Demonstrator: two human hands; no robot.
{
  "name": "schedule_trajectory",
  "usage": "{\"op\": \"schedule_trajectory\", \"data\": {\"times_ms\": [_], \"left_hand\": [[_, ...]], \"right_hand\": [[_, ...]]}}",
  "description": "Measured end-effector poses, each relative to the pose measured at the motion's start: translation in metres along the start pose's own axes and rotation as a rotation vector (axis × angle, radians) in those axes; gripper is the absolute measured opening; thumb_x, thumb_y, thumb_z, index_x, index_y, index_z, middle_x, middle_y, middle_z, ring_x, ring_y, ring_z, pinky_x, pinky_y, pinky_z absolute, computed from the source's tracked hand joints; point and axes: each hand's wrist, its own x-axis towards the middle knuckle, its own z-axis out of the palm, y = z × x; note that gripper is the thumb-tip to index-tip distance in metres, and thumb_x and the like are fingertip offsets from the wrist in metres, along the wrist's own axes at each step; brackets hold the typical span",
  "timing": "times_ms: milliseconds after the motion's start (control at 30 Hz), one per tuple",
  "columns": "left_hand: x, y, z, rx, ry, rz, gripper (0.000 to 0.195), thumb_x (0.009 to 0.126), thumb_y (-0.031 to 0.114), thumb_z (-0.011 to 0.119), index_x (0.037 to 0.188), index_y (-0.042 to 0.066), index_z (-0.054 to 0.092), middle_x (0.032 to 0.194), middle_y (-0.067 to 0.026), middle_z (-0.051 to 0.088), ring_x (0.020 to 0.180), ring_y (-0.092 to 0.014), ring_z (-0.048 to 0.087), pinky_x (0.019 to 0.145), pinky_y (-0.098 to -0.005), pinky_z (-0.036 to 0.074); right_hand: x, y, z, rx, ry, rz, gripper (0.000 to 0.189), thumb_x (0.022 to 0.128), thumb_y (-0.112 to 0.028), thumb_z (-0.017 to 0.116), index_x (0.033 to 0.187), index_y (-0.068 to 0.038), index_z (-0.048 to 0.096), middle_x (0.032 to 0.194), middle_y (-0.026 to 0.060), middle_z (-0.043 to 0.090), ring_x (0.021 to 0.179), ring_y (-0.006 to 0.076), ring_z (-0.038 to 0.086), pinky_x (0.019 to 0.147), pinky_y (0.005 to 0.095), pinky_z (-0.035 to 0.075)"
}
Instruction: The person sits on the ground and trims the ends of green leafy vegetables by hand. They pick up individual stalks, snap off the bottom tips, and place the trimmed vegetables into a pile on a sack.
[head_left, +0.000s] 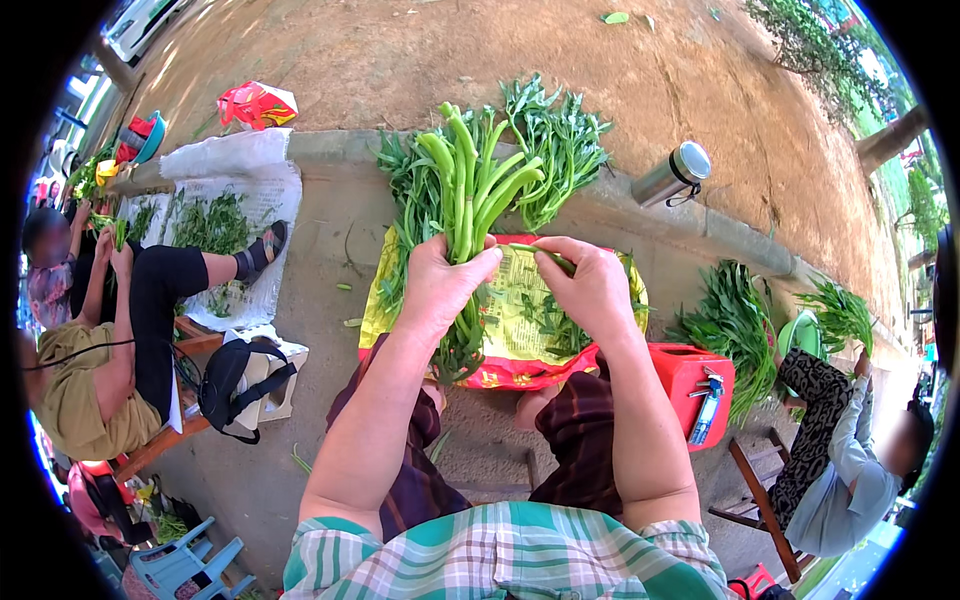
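My left hand (442, 289) is closed around a bunch of leafy green stalks (469, 187), which look like water spinach. Thick bare stem ends point away from me, and the leaves hang below the fist. Between the thumb and fingers of my right hand (589, 285) is a thin green stem (551, 256), its tip close to my left thumb. Under both hands a yellow and red printed plastic sack (517, 330) is spread, with loose leaves on it. Beyond the bunch, a heap of leafy greens (559, 150) rests against the kerb.
A steel flask (671, 176) stands on the kerb (720, 225). At my right are a red plastic container (679, 375) with keys and more greens (727, 330). A seated person (847, 457) is farther right. At left, another person (97, 390) sits near a black backpack (229, 379) and white sacking (277, 195).
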Motion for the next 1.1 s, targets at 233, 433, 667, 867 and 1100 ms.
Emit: {"op": "schedule_trajectory", "data": {"times_ms": [233, 433, 667, 867, 1100], "left_hand": [[0.002, -0.01, 0.006, 0.27, -0.064, 0.099, 0.02, 0.084, 0.009, 0.076, 0.1, -0.002, 0.071, 0.087, -0.0036, 0.071, 0.073, -0.01, 0.065, 0.067, -0.026, 0.052], [0.003, -0.005, 0.011, 0.413, -0.085, 0.155, 0.021, 0.084, 0.015, 0.075, 0.098, -0.001, 0.072, 0.085, -0.0035, 0.072, 0.075, -0.009, 0.065, 0.07, -0.0273, 0.052], [0.0, 0.003, 0.018, 0.582, -0.125, 0.164, 0.027, 0.081, 0.02, 0.073, 0.099, -0.001, 0.072, 0.083, -0.0114, 0.074, 0.077, -0.016, 0.071, 0.073, -0.033, 0.054], [0.0, 0.001, 0.02, 0.608, -0.091, 0.209, 0.031, 0.079, 0.024, 0.074, 0.097, -0.002, 0.072, 0.08, -0.0154, 0.073, 0.076, -0.02, 0.072, 0.072, -0.0352, 0.054], [0.005, -0.011, 0.018, 0.463, -0.059, 0.202, 0.026, 0.077, 0.022, 0.07, 0.087, -0.002, 0.069, 0.075, -0.0194, 0.069, 0.071, -0.031, 0.07, 0.067, -0.0403, 0.053]], "right_hand": [[-0.006, -0.001, 0.003, -0.078, 0.007, -0.152, 0.022, 0.086, -0.024, 0.069, 0.102, -0.01, 0.074, 0.088, 0.0129, 0.072, 0.079, 0.0328, 0.07, 0.071, 0.0431, 0.055], [-0.002, 0.009, -0.004, 0.051, -0.094, -0.084, 0.024, 0.085, -0.022, 0.07, 0.103, -0.006, 0.074, 0.084, 0.0172, 0.072, 0.078, 0.0323, 0.07, 0.072, 0.0421, 0.055], [-0.001, 0.011, -0.006, 0.087, -0.25, -0.014, 0.025, 0.089, -0.017, 0.071, 0.107, 0.001, 0.071, 0.083, 0.011, 0.072, 0.074, 0.0134, 0.066, 0.071, 0.0309, 0.053], [0.0, 0.011, -0.005, 0.155, -0.25, -0.005, 0.024, 0.087, -0.021, 0.07, 0.103, -0.004, 0.073, 0.086, 0.0191, 0.072, 0.081, 0.0316, 0.071, 0.075, 0.0404, 0.054], [-0.001, 0.006, 0.003, 0.053, -0.178, -0.131, 0.021, 0.087, -0.021, 0.069, 0.1, -0.005, 0.071, 0.088, 0.0167, 0.071, 0.084, 0.0356, 0.068, 0.075, 0.0446, 0.053]]}}
